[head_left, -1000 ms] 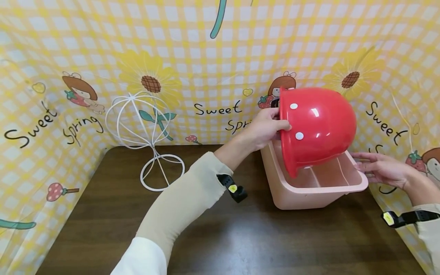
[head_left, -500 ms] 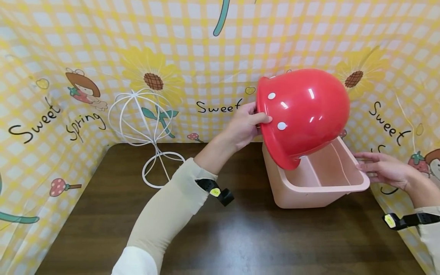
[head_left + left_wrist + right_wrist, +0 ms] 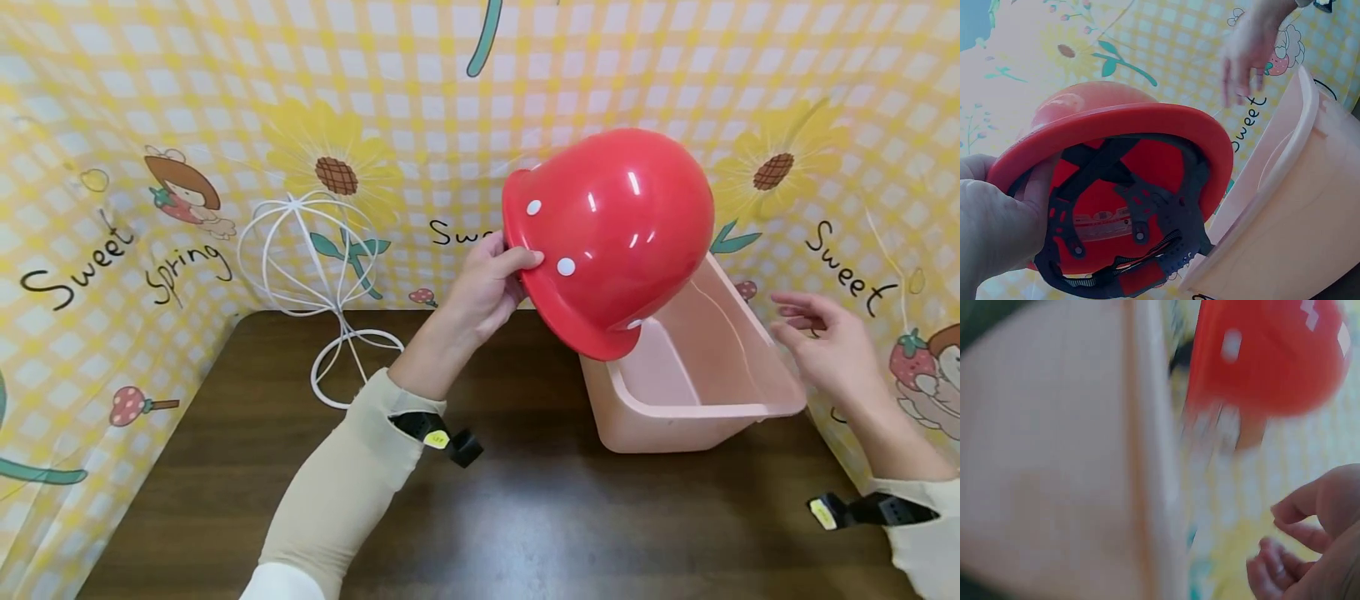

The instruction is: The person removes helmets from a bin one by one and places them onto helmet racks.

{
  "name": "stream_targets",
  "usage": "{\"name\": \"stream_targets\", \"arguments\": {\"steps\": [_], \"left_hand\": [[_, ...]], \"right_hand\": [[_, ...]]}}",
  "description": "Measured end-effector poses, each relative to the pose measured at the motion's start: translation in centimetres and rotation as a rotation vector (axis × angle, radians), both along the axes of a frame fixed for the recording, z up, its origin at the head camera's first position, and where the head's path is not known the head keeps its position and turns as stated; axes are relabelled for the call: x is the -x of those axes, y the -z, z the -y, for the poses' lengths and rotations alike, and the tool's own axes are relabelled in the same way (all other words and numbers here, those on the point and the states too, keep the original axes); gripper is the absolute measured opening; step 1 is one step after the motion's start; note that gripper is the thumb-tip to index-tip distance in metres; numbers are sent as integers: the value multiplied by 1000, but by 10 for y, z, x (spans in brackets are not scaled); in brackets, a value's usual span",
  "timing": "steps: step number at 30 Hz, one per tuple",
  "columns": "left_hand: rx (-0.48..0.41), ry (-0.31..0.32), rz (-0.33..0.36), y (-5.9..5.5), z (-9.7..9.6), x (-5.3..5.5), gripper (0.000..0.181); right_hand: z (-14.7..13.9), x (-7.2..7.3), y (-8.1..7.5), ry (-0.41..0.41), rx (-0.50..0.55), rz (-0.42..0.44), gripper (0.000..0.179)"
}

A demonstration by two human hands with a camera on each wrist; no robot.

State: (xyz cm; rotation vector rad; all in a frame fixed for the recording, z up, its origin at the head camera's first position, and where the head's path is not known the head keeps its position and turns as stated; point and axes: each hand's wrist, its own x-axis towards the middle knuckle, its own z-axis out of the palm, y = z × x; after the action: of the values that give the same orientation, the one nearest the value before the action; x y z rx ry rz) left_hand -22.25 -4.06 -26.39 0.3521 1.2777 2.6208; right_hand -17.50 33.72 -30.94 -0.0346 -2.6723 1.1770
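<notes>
A red hard hat point(image 3: 622, 225) with white dots is tilted on its side above the left part of a pink bin point(image 3: 697, 411). My left hand point(image 3: 487, 283) grips its rim, thumb outside and fingers inside. The left wrist view shows the black suspension straps point(image 3: 1141, 219) inside the hat. My right hand point(image 3: 828, 346) is just right of the bin, off its rim, with fingers loosely bent and nothing in them. In the right wrist view that hand point(image 3: 1304, 544) is apart from both bin and hat.
A white wire stand point(image 3: 335, 312) with a round cage top and ring base stands on the left of the dark wooden table point(image 3: 480, 517). Behind and at the sides hangs a yellow checked cloth point(image 3: 450, 125) with printed flowers and words.
My left hand has lifted the hard hat up and left from over the bin, turning it slightly. My right hand has let go of the bin's rim and risen a little.
</notes>
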Motion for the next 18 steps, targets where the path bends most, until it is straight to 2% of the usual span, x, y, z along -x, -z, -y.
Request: {"name": "stream_targets", "arguments": {"steps": [2, 3, 5, 7, 12, 15, 18], "left_hand": [[-35, -10, -1, 2, 3, -1, 35], [-49, -13, -4, 3, 5, -2, 36], [-78, -13, -15, 5, 7, -4, 37], [-101, -15, -26, 6, 8, -6, 38], [-168, -40, -27, 8, 12, -10, 36], [-202, -49, -27, 12, 15, -14, 40], [-229, -68, -24, 17, 18, -18, 47]], "right_hand": [[24, -8, -4, -88, 224, -75, 28], [36, -11, -5, -153, 356, -81, 27], [59, -17, -5, -269, 612, -31, 30], [79, -21, -5, -338, 799, 62, 27], [117, -20, -4, -396, 1053, 253, 32], [133, -19, -5, -426, 1161, 300, 42], [144, -18, -6, -444, 1245, 309, 58]]}}
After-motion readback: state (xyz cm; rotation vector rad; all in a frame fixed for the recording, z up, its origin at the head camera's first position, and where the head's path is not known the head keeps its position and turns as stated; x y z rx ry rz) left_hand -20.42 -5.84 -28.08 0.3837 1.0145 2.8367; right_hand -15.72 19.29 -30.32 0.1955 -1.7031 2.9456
